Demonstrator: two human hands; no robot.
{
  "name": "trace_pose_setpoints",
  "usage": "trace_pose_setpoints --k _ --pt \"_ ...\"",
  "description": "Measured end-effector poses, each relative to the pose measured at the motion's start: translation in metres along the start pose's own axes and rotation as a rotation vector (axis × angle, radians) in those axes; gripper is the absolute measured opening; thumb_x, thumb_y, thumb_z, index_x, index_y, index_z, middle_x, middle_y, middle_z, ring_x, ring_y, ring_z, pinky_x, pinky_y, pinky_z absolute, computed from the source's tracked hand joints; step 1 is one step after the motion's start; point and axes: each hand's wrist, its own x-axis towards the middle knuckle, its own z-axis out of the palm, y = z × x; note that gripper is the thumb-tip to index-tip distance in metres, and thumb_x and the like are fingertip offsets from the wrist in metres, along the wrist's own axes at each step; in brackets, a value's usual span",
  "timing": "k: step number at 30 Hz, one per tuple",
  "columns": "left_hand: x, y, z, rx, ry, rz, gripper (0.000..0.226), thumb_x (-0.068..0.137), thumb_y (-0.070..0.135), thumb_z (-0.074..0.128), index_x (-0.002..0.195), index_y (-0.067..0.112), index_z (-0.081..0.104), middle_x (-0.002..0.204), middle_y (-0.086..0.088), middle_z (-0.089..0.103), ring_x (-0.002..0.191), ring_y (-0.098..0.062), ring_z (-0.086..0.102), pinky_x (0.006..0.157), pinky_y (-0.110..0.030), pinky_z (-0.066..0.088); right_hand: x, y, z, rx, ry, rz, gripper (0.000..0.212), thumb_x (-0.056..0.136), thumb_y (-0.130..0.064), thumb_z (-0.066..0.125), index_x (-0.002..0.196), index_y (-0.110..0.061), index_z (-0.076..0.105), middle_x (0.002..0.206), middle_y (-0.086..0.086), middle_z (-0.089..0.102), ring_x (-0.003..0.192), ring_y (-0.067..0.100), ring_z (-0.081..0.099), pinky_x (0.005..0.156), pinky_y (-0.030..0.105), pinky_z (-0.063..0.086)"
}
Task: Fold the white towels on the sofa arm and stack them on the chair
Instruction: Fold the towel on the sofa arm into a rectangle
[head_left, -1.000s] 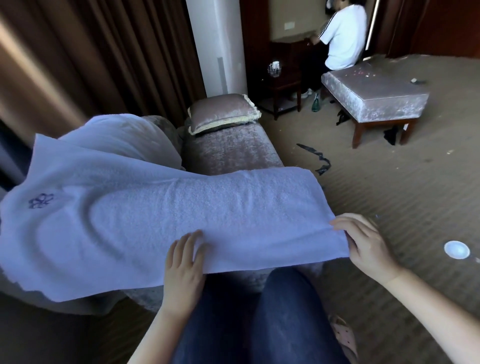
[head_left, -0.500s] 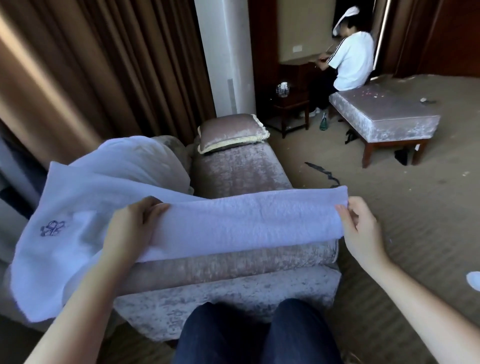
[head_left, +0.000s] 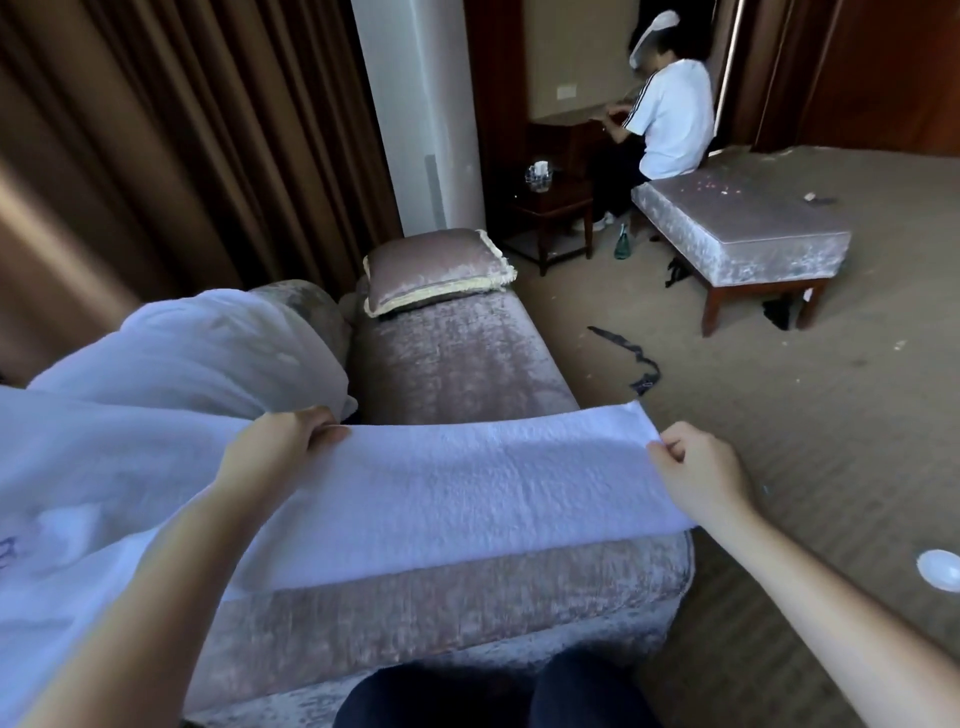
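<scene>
Left hand (head_left: 280, 447) and right hand (head_left: 698, 470) pinch the white towel's (head_left: 467, 493) far edge, stretched between them.

Velvet sofa arm (head_left: 467, 597) under a spread white towel (head_left: 467, 488), heaped white cloth (head_left: 208, 353) alongside, cushion (head_left: 436, 270) at the far end.

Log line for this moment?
phase: folding | left hand: pinches towel edge | right hand: pinches corner | towel: across sofa arm
</scene>
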Motion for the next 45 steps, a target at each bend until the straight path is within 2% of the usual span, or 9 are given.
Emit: trace_pose_setpoints --k 6,9,13,17,21,27,32,35,45 --pt "0.0 0.004 0.015 0.073 -0.11 -0.012 0.017 0.091 0.036 0.063 0.099 0.021 0.065 0.094 0.003 0.065 0.094 -0.025 0.06 0.065 -0.031 0.037 0.001 0.0 -0.002 -0.002 -0.082 0.076 0.021 0.091 -0.011 0.056 0.071 -0.006 0.056 0.063 0.002 0.052 0.059 0.017 0.046 0.051 0.026 0.031" --pt "-0.008 0.016 0.018 0.129 0.035 0.197 0.026 0.078 0.02 0.078 0.101 0.016 0.067 0.098 -0.003 0.065 0.09 -0.03 0.06 0.063 -0.035 0.045 -0.004 -0.002 -0.008 -0.082 -0.022 0.051 0.009 0.089 -0.02 0.061 0.084 -0.013 0.06 0.077 0.0 0.061 0.072 0.023 0.057 0.06 0.032 0.043" --pt "-0.035 0.07 0.022 -0.163 0.071 0.421 0.027 0.088 0.033 0.05 0.099 0.016 0.068 0.097 0.001 0.067 0.087 -0.024 0.062 0.072 -0.034 0.051 -0.015 -0.008 -0.005 -0.177 0.202 -0.356 0.02 0.087 -0.015 0.066 0.107 -0.012 0.065 0.113 0.004 0.06 0.094 0.032 0.062 0.076 0.038 0.048" --pt "-0.06 0.102 0.046 -0.179 0.014 0.489 0.044 0.095 0.05 0.042 0.116 0.019 0.064 0.116 0.003 0.065 0.107 -0.024 0.063 0.089 -0.039 0.053 -0.015 -0.022 0.007 -0.192 -0.136 -0.478 0.043 0.1 -0.036 0.046 0.136 -0.013 0.053 0.143 -0.002 0.048 0.135 0.02 0.04 0.112 0.037 0.032" --pt "-0.078 0.109 0.059 0.09 0.015 0.43 0.064 0.101 0.057 0.016 0.141 0.02 0.051 0.142 -0.008 0.053 0.127 -0.04 0.051 0.104 -0.059 0.037 -0.019 -0.015 0.014 -0.145 -0.359 -0.284 0.061 0.099 -0.052 0.032 0.152 -0.023 0.026 0.159 -0.013 0.019 0.147 0.005 0.012 0.117 0.027 0.015" --pt "-0.086 0.106 0.058 0.108 0.034 0.467 0.06 0.1 0.056 0.025 0.147 0.022 0.042 0.148 -0.005 0.047 0.132 -0.034 0.047 0.105 -0.055 0.038 -0.025 -0.007 0.021 -0.096 -0.234 -0.304 0.063 0.097 -0.058 0.027 0.149 -0.022 0.034 0.155 -0.012 0.03 0.144 0.007 0.023 0.117 0.03 0.023" --pt "-0.097 0.101 0.052 -0.112 0.29 0.54 0.031 0.096 0.034 0.047 0.107 0.013 0.068 0.113 -0.002 0.063 0.099 -0.027 0.061 0.088 -0.037 0.042 -0.049 0.013 0.016 -0.076 0.243 -0.775 0.03 0.094 -0.033 0.049 0.103 -0.014 0.071 0.112 -0.004 0.065 0.106 0.017 0.06 0.093 0.033 0.041" --pt "-0.102 0.088 0.045 -0.109 0.36 0.507 0.024 0.093 0.031 0.051 0.093 0.013 0.067 0.095 0.001 0.06 0.084 -0.022 0.055 0.073 -0.031 0.039 -0.06 0.024 0.016 -0.032 0.253 -0.921 0.021 0.093 -0.029 0.058 0.098 -0.015 0.073 0.108 -0.006 0.067 0.102 0.014 0.061 0.09 0.033 0.044" --pt "-0.103 0.081 0.06 -0.075 0.373 0.458 0.011 0.085 0.011 0.049 0.083 0.014 0.06 0.086 0.003 0.057 0.077 -0.019 0.044 0.072 -0.028 0.033 -0.069 0.024 0.028 0.001 0.351 -0.928 0.019 0.093 -0.017 0.055 0.082 -0.011 0.069 0.101 -0.001 0.067 0.103 0.016 0.059 0.092 0.028 0.042"
